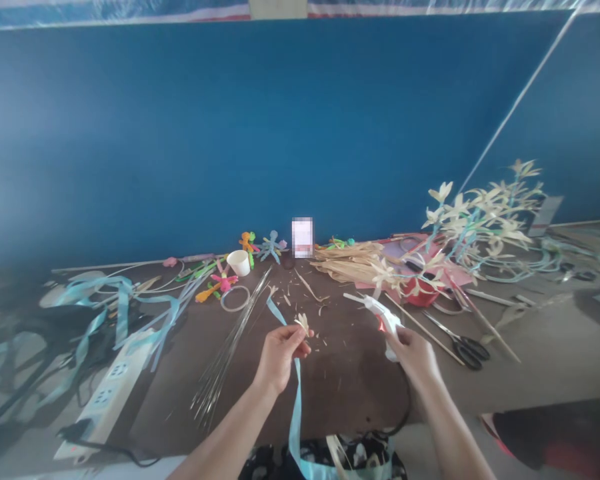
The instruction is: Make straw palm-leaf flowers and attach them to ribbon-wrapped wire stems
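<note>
Blue ribbon (296,403) crosses near edge of desk (350,383). Left hand (277,357) pinches pale flower (303,323) over desk's middle, base too blurred to read. Right hand (414,353) grips glue gun (383,312), nozzle apart. Probably gluing step; calls for nozzle nearer flower.

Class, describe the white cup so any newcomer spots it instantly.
Below the blue wall is the dark table. Near its back edge, left of centre, among small colourful figures, sits the white cup: plain and hollow, with no bright colour.
</note>
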### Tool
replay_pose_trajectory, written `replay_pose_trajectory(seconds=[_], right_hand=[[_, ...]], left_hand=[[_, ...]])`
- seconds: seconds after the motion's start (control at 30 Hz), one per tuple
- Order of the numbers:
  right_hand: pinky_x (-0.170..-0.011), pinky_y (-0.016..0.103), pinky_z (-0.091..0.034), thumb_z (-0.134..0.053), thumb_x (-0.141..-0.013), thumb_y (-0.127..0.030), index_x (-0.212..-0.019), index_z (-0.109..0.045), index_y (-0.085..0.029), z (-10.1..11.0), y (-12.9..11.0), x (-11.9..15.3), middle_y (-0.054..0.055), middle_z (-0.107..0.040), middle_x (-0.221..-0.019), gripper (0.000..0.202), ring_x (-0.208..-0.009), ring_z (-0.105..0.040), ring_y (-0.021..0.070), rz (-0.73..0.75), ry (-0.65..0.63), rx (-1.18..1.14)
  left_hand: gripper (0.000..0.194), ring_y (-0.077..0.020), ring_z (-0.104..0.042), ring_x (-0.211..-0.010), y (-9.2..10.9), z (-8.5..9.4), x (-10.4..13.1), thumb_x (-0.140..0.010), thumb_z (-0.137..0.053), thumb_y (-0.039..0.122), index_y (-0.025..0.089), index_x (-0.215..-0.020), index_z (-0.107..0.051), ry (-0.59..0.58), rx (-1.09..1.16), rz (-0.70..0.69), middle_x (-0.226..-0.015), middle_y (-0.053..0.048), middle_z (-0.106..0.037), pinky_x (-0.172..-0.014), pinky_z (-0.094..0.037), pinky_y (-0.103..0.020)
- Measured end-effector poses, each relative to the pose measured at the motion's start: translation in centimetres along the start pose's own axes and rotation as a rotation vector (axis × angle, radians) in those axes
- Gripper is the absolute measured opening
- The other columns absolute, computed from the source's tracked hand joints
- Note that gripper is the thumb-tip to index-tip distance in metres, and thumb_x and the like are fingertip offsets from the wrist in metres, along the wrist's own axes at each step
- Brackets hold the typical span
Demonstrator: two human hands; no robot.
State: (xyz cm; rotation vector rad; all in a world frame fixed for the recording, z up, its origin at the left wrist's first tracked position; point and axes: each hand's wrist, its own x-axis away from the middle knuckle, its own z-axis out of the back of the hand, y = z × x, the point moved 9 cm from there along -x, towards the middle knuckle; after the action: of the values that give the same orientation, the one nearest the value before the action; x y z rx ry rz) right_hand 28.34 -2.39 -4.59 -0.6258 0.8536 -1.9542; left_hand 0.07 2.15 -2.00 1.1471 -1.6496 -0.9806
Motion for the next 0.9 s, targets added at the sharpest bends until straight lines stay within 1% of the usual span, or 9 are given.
replay_pose_trajectory(seconds=[0.1,0.17,0.2,0.3,0.4,0.5,0.6,0.73,0.9], right_hand=[[-0.045,0.021,-0.044,-0.054,-0.065,-0.043,-0.091,-0.056,-0.012,-0.1,-1.9,2.2,0.006,-0.063,-0.071,0.041,-0.057,-0.059,0.0169,0.034,0.019,-0.244],[-0.046,0.022,-0.045,-0.057,-0.063,-0.039,-0.096,-0.051,-0.012,-0.2,-3.7,3.7,0.007,-0.063,-0.074,0.043,-0.058,-0.058,0.0169,0.073,0.02,-0.327],[-0.047,0.022,-0.046,-0.057,-0.064,-0.038,-0.096,-0.05,-0.012,-0.5,-4.6,4.3,0.007,-0.063,-0.074,0.042,-0.059,-0.058,0.0165,0.1,-0.004,-0.351],[-0.049,0.022,-0.047,-0.054,-0.068,-0.034,-0.095,-0.048,-0.016,-1.3,-6.9,5.9,0.004,-0.062,-0.073,0.034,-0.058,-0.057,0.0145,0.18,-0.081,-0.318],[-0.053,0.021,-0.046,-0.052,-0.069,-0.032,-0.094,-0.048,-0.018,-1.5,-8.2,6.7,0.002,-0.062,-0.076,0.029,-0.06,-0.057,0.0133,0.249,-0.077,-0.216],[-0.057,0.021,-0.046,-0.052,-0.069,-0.032,-0.094,-0.048,-0.019,-1.5,-8.9,6.9,0.002,-0.062,-0.079,0.028,-0.064,-0.058,0.014,0.301,-0.053,-0.138],[-0.058,0.022,-0.046,-0.052,-0.068,-0.032,-0.093,-0.049,-0.019,-1.4,-9.3,6.9,0.002,-0.063,-0.079,0.028,-0.065,-0.058,0.0143,0.325,-0.021,-0.082],[-0.056,0.022,-0.045,-0.05,-0.068,-0.032,-0.092,-0.049,-0.02,-1.4,-9.4,6.8,0.002,-0.063,-0.078,0.027,-0.063,-0.058,0.0143,0.333,0.0,-0.057],[-0.057,0.023,-0.045,-0.049,-0.069,-0.032,-0.092,-0.049,-0.02,-1.4,-9.5,6.8,0.004,-0.062,-0.079,0.026,-0.062,-0.058,0.015,0.356,0.018,-0.029]], left_hand=[[0.018,-0.0064,-0.053,-0.05,-0.3,0.1,-0.1,-0.067,-0.061,0.027,0.01,-0.071,-0.063,0.011,0.077,0.03,-0.077,-0.008,-0.064,-0.047,-0.039,-0.017],[0.017,-0.0063,-0.053,-0.049,-0.4,0.1,-0.2,-0.066,-0.062,0.027,0.011,-0.07,-0.063,0.018,0.119,0.041,-0.074,-0.007,-0.064,-0.047,-0.039,-0.017],[0.016,-0.0062,-0.053,-0.049,-0.4,0.2,-0.2,-0.065,-0.063,0.027,0.011,-0.07,-0.063,0.024,0.135,0.047,-0.072,-0.006,-0.064,-0.047,-0.039,-0.017],[0.015,-0.0063,-0.053,-0.048,-0.4,0.3,-0.1,-0.064,-0.064,0.026,0.012,-0.069,-0.063,0.037,0.161,0.054,-0.066,-0.004,-0.063,-0.047,-0.039,-0.017],[0.014,-0.0064,-0.053,-0.048,0.0,0.3,0.0,-0.064,-0.064,0.025,0.012,-0.069,-0.063,0.035,0.159,0.04,-0.065,-0.003,-0.063,-0.047,-0.04,-0.017],[0.015,-0.0068,-0.054,-0.049,0.2,0.5,0.1,-0.064,-0.065,0.025,0.011,-0.069,-0.063,0.05,0.147,0.034,-0.066,-0.003,-0.062,-0.047,-0.04,-0.017],[0.015,-0.0076,-0.054,-0.049,0.3,0.6,0.2,-0.062,-0.066,0.025,0.011,-0.068,-0.063,0.069,0.15,0.034,-0.063,-0.002,-0.061,-0.047,-0.04,-0.018],[0.015,-0.0086,-0.056,-0.05,0.3,0.8,0.4,-0.061,-0.067,0.025,0.012,-0.066,-0.062,0.087,0.161,0.044,-0.059,0.0,-0.06,-0.048,-0.04,-0.018],[0.017,-0.0099,-0.057,-0.051,0.4,0.9,0.5,-0.059,-0.068,0.026,0.012,-0.067,-0.063,0.105,0.167,0.044,-0.061,-0.001,-0.061,-0.05,-0.041,-0.02]])
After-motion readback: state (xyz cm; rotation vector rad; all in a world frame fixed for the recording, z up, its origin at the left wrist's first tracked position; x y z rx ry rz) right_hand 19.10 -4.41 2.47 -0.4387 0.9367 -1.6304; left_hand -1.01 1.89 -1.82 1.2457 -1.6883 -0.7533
